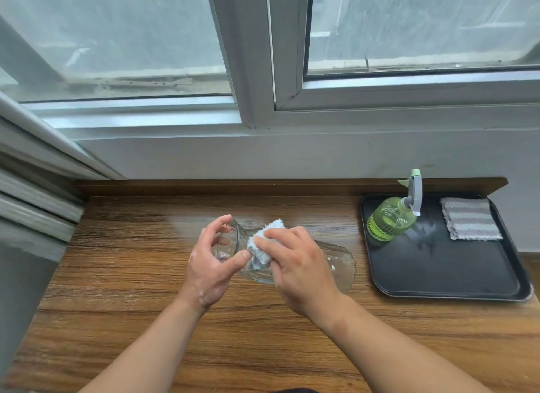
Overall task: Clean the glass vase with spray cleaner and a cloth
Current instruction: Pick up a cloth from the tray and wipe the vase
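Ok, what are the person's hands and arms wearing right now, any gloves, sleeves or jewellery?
Nothing is worn. The left hand and right hand are bare, without gloves, rings or a watch, and both forearms are uncovered with no sleeve in view. The left hand and wrist carry small whitish flecks.

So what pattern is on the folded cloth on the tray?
Grey and white stripes on the folded cloth, clearest in the head view.

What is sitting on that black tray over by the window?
On the black rectangular tray stand a green ribbed spray bottle with a grey trigger and a folded striped cloth. Whatever lies beneath the cloth is covered.
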